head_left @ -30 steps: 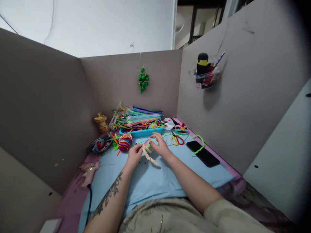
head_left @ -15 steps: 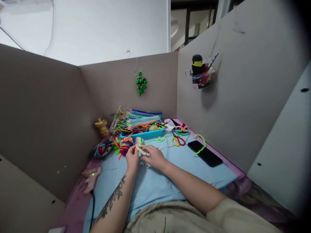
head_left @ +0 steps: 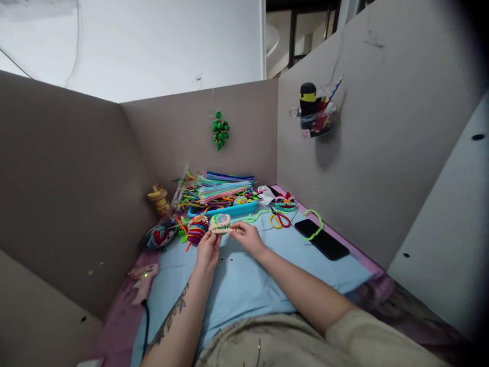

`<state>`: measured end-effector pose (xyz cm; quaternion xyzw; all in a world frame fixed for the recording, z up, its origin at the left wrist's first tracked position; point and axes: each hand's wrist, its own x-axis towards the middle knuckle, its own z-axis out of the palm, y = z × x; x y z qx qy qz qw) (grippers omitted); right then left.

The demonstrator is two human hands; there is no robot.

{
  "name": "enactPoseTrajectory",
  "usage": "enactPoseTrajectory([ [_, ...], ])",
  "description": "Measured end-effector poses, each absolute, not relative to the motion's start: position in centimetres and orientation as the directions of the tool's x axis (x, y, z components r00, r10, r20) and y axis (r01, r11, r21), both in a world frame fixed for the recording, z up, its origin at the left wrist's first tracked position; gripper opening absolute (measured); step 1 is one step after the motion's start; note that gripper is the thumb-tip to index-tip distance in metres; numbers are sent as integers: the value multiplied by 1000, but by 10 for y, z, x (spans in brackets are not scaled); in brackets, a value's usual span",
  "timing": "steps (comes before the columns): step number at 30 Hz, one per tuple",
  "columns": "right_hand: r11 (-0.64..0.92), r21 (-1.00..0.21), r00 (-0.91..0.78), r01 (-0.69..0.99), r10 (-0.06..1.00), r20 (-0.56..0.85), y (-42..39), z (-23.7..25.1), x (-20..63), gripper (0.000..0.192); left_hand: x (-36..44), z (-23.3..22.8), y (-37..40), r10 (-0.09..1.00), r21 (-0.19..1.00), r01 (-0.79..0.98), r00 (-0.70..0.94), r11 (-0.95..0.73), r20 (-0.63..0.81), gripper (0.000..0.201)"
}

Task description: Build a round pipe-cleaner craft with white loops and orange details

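Note:
A small round pipe-cleaner piece (head_left: pixel 220 221) in pastel stripes with a cream braided edge is held up over the blue cloth. My left hand (head_left: pixel 208 250) grips its lower left side, thumb and fingers closed. With fingertips pinched, my right hand (head_left: pixel 248 237) holds the cream braided strip (head_left: pixel 234 231) that sticks out at the piece's right. Just left of it lies a striped red, purple and yellow pipe-cleaner ball (head_left: pixel 197 229). Two tiny dark-centred dots, perhaps bead eyes, rest on the cloth below the hands.
Behind stands a blue tray (head_left: pixel 244 209) heaped with pipe cleaners (head_left: pixel 225 191). Scissors (head_left: pixel 280 219) and a black phone (head_left: pixel 323 239) lie to the right. A pink glue gun (head_left: pixel 145 280) with a lit green light and a dark bowl (head_left: pixel 147 241) are at left. Grey panels (head_left: pixel 171 132) enclose the table.
The pastel piece has turned so more of its striped face and cream edge shows. My right hand has shifted slightly right and up, drawing the cream strip out straighter.

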<state>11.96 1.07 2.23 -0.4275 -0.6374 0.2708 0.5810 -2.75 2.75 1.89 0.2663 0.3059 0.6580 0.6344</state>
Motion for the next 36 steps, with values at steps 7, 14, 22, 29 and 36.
enactPoseTrajectory([
  [7,514,-853,-188,89,850,492,10,23,120,19,-31,24,29,994,667,-741,9,78,-106,28],
  [14,508,-858,-238,76,845,479,7,25,119,18,-32,20,31,995,681,-726,91,97,-44,26],
  [22,555,-827,-104,90,831,546,21,31,140,14,-32,26,27,988,651,-745,82,148,-131,32],
  [29,455,-890,-51,-30,888,456,17,35,138,19,-34,26,25,977,639,-739,159,213,-142,31],
  [36,417,-906,35,-69,909,415,18,33,133,20,-37,24,28,967,640,-726,217,250,-131,40],
])
